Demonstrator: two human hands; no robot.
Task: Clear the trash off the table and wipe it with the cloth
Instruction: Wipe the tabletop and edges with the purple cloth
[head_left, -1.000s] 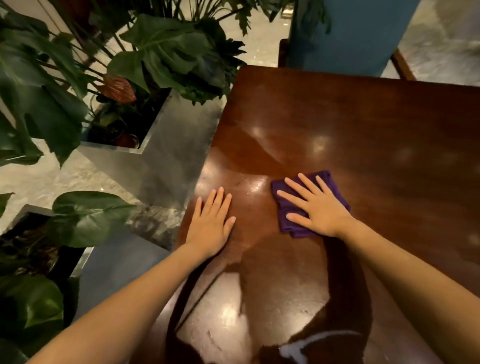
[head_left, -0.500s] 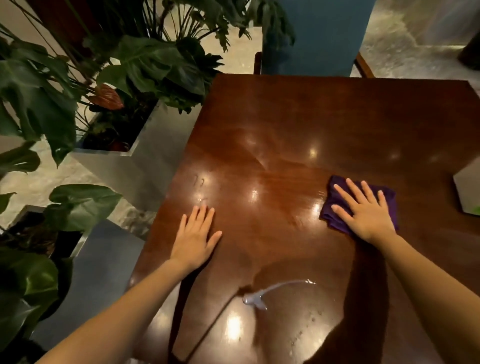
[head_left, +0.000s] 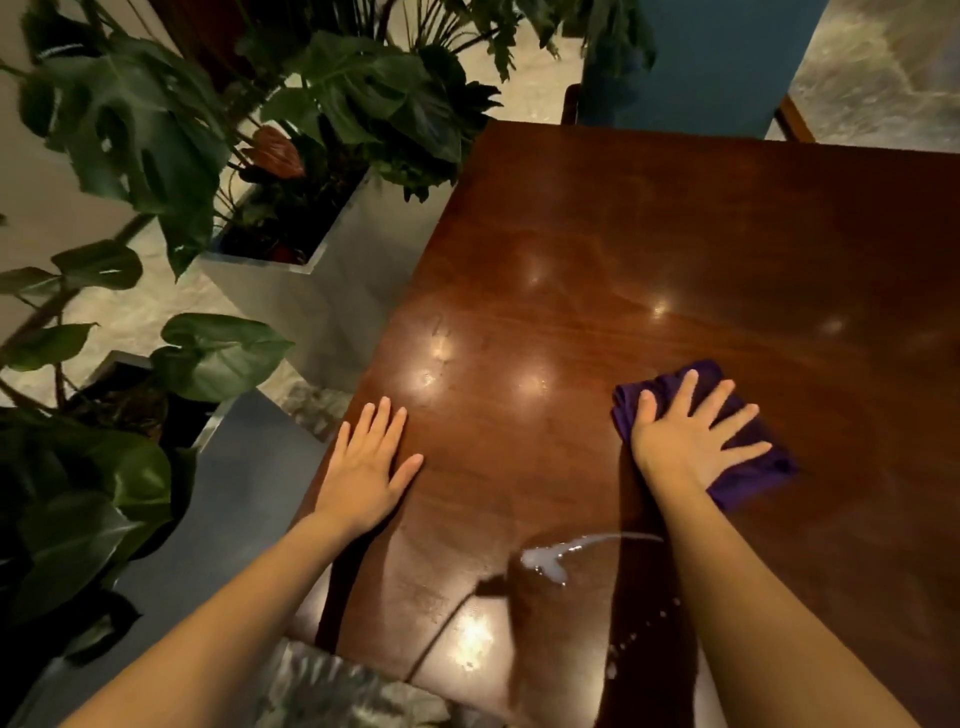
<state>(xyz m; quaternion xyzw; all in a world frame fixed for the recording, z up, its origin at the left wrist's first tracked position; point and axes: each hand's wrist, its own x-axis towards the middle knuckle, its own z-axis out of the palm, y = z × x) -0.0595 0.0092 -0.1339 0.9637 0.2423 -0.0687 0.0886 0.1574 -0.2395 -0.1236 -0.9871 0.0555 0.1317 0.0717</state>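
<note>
A dark polished wooden table (head_left: 649, 249) fills the right of the head view. My right hand (head_left: 685, 441) lies flat with spread fingers on a folded purple cloth (head_left: 748, 473), pressing it to the tabletop right of centre. My left hand (head_left: 369, 462) rests flat on the bare wood near the table's left edge, fingers together and holding nothing. A small whitish wet streak (head_left: 550, 558) lies on the wood between my forearms, near the front edge. I see no trash on the table.
Metal planters (head_left: 311, 306) with large green leaves (head_left: 140, 130) stand close along the table's left side. A teal chair back (head_left: 711, 62) stands at the far edge. Marble floor shows at the top right and below the table's near corner.
My right hand has slid the cloth from left of centre toward the right and slightly nearer. My left hand has stayed planted on the wood. The view has shifted, bringing the wet streak into sight.
</note>
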